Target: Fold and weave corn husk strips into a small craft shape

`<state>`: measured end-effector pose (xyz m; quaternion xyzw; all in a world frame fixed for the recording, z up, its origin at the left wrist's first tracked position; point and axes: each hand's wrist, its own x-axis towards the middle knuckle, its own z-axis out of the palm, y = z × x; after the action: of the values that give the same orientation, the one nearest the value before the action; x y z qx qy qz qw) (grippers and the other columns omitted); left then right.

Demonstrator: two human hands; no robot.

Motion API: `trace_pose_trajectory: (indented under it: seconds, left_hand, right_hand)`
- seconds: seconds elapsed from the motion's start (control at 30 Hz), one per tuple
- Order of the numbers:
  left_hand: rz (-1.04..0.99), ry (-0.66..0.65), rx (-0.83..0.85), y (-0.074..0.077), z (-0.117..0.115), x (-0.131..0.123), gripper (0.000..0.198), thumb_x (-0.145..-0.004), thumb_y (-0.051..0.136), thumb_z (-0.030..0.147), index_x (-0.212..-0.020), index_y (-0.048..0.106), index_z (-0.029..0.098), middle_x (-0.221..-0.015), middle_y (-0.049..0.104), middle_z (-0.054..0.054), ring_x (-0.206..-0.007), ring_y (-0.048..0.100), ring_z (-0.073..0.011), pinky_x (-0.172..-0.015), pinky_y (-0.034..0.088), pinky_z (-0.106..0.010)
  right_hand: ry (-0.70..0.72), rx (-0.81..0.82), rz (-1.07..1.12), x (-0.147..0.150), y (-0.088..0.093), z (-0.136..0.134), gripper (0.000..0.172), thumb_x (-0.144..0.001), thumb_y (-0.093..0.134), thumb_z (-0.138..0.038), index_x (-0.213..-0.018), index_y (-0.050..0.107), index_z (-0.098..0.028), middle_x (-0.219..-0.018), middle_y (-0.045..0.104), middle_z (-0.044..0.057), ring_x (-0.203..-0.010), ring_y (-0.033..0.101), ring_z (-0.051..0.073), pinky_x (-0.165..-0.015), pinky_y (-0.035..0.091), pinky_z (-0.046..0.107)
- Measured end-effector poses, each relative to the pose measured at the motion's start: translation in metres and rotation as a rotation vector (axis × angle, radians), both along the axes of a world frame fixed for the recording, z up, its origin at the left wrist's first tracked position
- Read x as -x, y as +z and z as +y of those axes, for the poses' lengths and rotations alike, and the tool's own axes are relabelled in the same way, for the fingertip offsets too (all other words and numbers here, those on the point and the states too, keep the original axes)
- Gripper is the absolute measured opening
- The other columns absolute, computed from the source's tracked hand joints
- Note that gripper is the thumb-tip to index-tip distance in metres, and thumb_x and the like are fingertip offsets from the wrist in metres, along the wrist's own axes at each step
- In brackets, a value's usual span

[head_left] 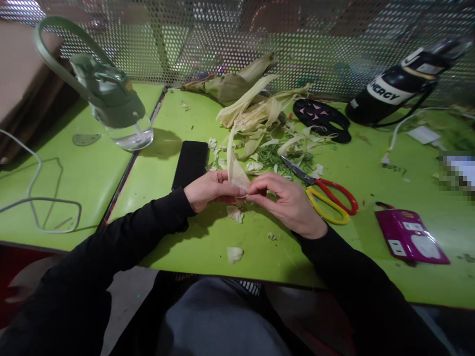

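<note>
Between my hands, above the green table (pixel 208 254), is a pale dry corn husk (pixel 236 170). My left hand (pixel 210 190) pinches the husk near its lower end, and its upper strip rises toward the husk pile. Fingertips of my right hand (pixel 284 200) are closed on the same lower end, almost touching the left fingers. Beyond them lies a heap of loose corn husks (pixel 260 116) with green stringy bits (pixel 274 155). Scissors (pixel 326 195) with one red and one yellow handle rest just past my right hand. A black phone (pixel 190 163) lies beside my left hand.
A green water bottle (pixel 115 104) stands left, near a white cable (pixel 37 168). A black bottle (pixel 393 89), a black palette-shaped piece (pixel 321 118) and a purple pouch (pixel 411 235) are at right. Perforated metal mesh (pixel 193 44) borders the back. Husk scraps (pixel 234 254) lie in front.
</note>
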<state>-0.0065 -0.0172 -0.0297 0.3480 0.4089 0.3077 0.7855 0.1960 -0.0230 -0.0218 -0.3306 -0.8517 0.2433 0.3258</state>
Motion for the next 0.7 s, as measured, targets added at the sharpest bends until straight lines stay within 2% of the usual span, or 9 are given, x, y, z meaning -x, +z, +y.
trace_pose_trajectory:
  seconds: [0.23, 0.37, 0.53, 0.7]
  left_hand:
    - [0.026, -0.009, -0.022, 0.0004, -0.0001, -0.0006, 0.011, -0.063, 0.076, 0.002, -0.071, 0.071, 0.009, -0.064, 0.068, 0.0, -0.058, 0.058, -0.0067, -0.066, 0.049, -0.022]
    - [0.077, -0.034, -0.112, 0.0014, -0.0008, -0.0007, 0.014, -0.065, 0.071, 0.0, -0.075, 0.071, 0.009, -0.061, 0.066, 0.001, -0.058, 0.057, -0.0061, -0.067, 0.048, -0.022]
    - [0.072, -0.045, -0.245, 0.0015, -0.0049, -0.0042, 0.015, -0.069, 0.07, 0.004, -0.083, 0.068, 0.009, -0.072, 0.069, 0.0, -0.066, 0.061, -0.0078, -0.073, 0.049, -0.023]
    - [0.105, -0.043, -0.341, -0.0012, -0.0087, -0.0077, 0.028, -0.066, 0.077, 0.011, -0.091, 0.064, 0.009, -0.082, 0.071, -0.002, -0.075, 0.065, -0.0113, -0.077, 0.051, -0.026]
  right_hand:
    - [0.013, 0.006, -0.039, -0.0007, 0.0055, -0.0003, 0.006, -0.09, 0.063, -0.026, -0.085, 0.065, -0.023, -0.085, 0.067, 0.004, -0.081, 0.063, 0.018, -0.072, 0.051, 0.034]
    - [0.026, -0.016, -0.091, 0.0003, 0.0054, -0.0015, 0.007, -0.091, 0.061, -0.026, -0.087, 0.063, -0.022, -0.088, 0.066, 0.005, -0.083, 0.063, 0.018, -0.073, 0.05, 0.034]
    - [-0.04, -0.032, -0.141, 0.0025, 0.003, -0.0043, 0.008, -0.089, 0.06, -0.023, -0.082, 0.061, -0.02, -0.086, 0.064, 0.005, -0.078, 0.061, 0.018, -0.068, 0.049, 0.032]
    - [-0.074, -0.021, -0.144, 0.0045, 0.0038, -0.0061, 0.008, -0.088, 0.06, -0.021, -0.08, 0.06, -0.02, -0.084, 0.062, 0.004, -0.075, 0.06, 0.017, -0.065, 0.048, 0.031]
